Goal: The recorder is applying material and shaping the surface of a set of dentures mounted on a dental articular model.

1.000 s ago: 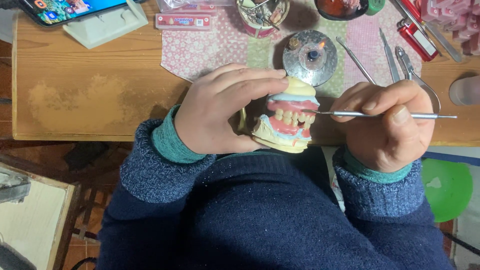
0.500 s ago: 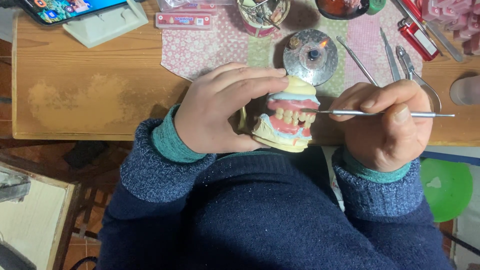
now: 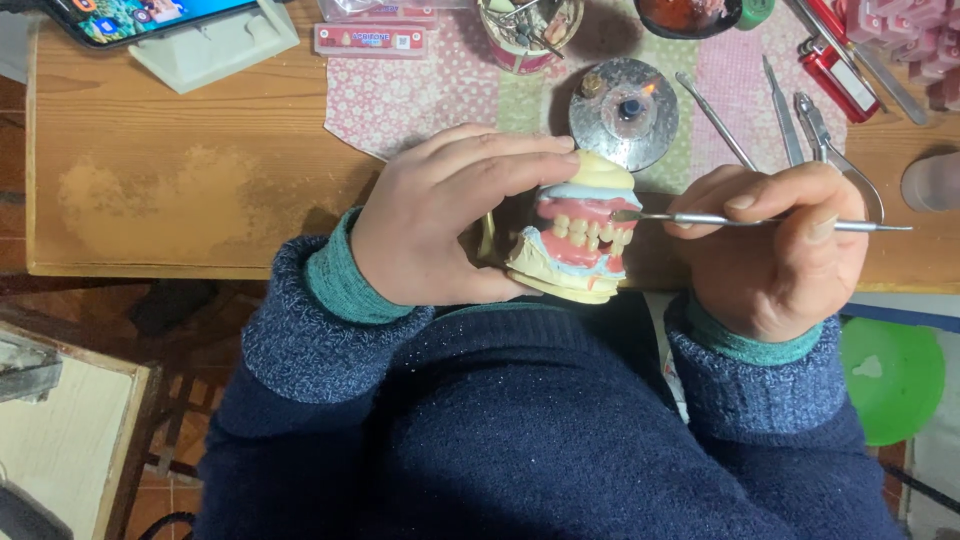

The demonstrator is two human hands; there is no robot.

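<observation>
- At the near edge of a wooden tabletop (image 3: 180, 160), a person's left hand (image 3: 440, 225) wraps around a dental model (image 3: 575, 240), fingers over its cream top and thumb under its base, so the grip is closed on it just above the lap.
- The right hand (image 3: 780, 250) pinches a thin metal instrument (image 3: 760, 221) between thumb and fingertips, its tip touching the pink wax gum beside the row of teeth.
- The model, pale plaster with pink wax and small teeth, looks rigid yet brittle. The wax likely marks easily, so the plaster base and top seem the safest places to hold.
- The slim instrument appears stiff and light, best held near its middle for control.
- Just behind the model, a small round burner (image 3: 625, 110) shows a flame on a patterned cloth (image 3: 420, 90).
- Spare metal tools (image 3: 790, 115) lie to the right, a cup of instruments (image 3: 528, 30) behind, and a phone (image 3: 140, 15) rests on a stand at far left.
</observation>
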